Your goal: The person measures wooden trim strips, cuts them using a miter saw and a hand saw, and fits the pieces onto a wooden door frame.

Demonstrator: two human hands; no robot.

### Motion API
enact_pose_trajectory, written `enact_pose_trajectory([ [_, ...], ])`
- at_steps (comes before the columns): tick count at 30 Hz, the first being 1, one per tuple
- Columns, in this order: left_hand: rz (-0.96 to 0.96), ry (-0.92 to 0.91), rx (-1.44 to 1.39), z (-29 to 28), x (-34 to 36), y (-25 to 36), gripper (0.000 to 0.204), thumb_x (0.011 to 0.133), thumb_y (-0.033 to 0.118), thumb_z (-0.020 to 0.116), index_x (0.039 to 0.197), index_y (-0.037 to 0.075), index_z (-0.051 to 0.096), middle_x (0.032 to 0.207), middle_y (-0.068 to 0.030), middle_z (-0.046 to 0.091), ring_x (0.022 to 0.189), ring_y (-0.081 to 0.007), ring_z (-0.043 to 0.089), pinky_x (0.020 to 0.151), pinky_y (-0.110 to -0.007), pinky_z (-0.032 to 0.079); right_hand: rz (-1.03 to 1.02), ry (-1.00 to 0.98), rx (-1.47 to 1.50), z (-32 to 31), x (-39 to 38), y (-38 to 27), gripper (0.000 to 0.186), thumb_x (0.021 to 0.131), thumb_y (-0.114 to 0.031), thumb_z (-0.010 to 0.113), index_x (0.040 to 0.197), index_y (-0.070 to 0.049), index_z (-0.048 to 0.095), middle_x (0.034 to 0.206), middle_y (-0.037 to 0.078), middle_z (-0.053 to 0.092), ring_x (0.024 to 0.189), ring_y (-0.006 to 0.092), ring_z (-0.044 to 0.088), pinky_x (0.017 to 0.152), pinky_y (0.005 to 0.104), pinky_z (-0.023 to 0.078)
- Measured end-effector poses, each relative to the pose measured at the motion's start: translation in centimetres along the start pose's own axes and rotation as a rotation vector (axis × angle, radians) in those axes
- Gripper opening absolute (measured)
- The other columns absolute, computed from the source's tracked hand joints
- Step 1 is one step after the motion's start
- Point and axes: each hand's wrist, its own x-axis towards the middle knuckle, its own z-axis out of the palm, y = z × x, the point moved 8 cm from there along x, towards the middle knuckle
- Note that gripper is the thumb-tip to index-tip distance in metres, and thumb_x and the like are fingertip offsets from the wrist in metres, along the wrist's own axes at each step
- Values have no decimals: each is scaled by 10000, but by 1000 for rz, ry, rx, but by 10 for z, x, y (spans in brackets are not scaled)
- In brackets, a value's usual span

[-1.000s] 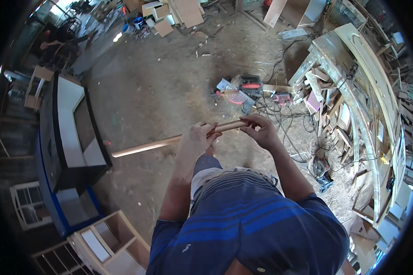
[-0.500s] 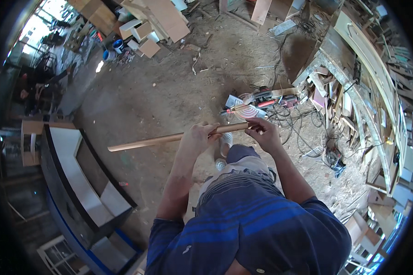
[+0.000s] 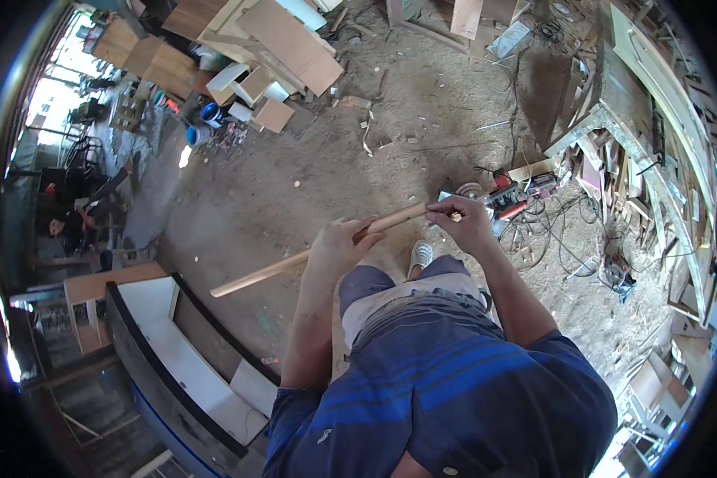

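Note:
A long, narrow strip of light brown wood (image 3: pixel 271 272) is held up in front of my body, slanting from low on the left to higher on the right. My left hand (image 3: pixel 344 241) wraps around it past its middle, with the thumb along the near side. At the strip's right end my right hand (image 3: pixel 460 222) pinches the tip between thumb and fingers. Part of the strip is hidden behind my left hand and wrist.
A red-handled power tool (image 3: pixel 508 199) lies on the dirt floor beyond my right hand, with tangled black cables beside it. Scrap wood (image 3: pixel 605 171) is heaped at the right. A black and white cabinet frame (image 3: pixel 187 342) stands at the left. Boards and boxes (image 3: pixel 272 115) are stacked at the far left.
My view has turned, so the cabinet and the power tool have shifted rightward. The strip is tilted more steeply now, its right end higher. Both hands keep their hold.

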Motion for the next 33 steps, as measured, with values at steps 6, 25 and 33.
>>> enact_pose_trajectory([
  [6, -165, -241, -103, -5, 85, -99, 394, 971, 367, 777, 1229, 69, 797, 848, -181, 757, 778, -254, 746, 719, -406, 554, 159, 123, -20, 31, 61, 73, 217, 959, -213, 814, 1037, -10, 812, 879, 83, 786, 808, 149, 708, 767, 331, 561],
  [25, -63, -1126, 415, 86, 208, -303, 479, 1010, 509, 673, 1058, 50, 800, 969, -254, 750, 959, -445, 749, 830, -519, 559, 631, -386, 117, 255, -17, 173, 294, 986, -312, 655, 1036, -53, 786, 994, 174, 789, 883, 321, 767, 819, 495, 595],
  [33, 207, -1049, 456, 188, 330, -251, 358, 1015, 385, 722, 1094, 40, 777, 979, -268, 736, 911, -471, 733, 813, -523, 572, 700, 94, 577, 205, 57, 333, 233, 989, -226, 731, 1118, -33, 758, 947, 86, 779, 871, 194, 764, 749, 384, 600],
])
